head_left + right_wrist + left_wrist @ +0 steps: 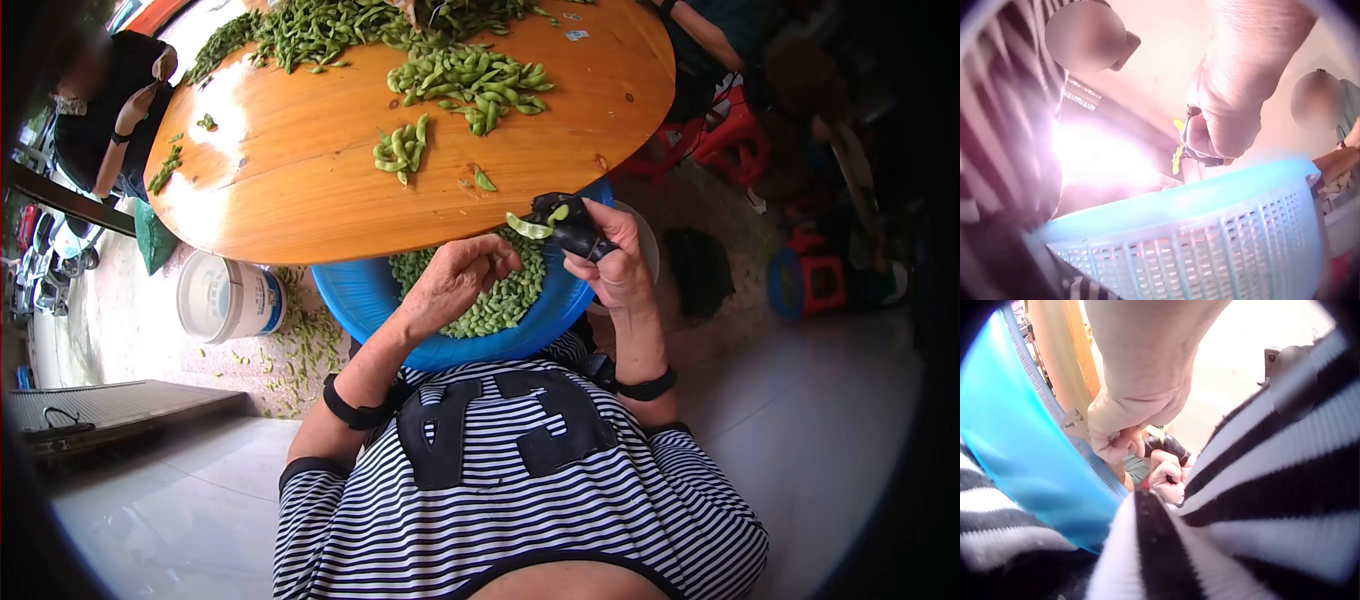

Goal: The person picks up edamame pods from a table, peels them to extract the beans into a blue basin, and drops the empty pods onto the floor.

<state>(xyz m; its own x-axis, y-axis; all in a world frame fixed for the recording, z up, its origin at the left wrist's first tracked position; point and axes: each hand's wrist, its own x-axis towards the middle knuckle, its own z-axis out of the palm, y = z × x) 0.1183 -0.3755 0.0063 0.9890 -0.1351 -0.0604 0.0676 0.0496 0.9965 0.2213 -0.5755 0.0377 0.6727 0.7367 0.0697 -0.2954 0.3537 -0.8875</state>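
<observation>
1 view alone, the head's, shows shelled beans [508, 303]; right fingers [608, 223] clamp a black tool [577, 236], left fingers [480, 251] curl.

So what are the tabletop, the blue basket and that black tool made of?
The tabletop looks like varnished wood: orange-brown, with knots and a bright glare. The blue basket seems moulded plastic, smooth and slightly glossy, with slotted sides and a translucent glow. The black tool in the right hand could be plastic or coated metal; it is dark with a faint sheen, so I can't tell.
</observation>
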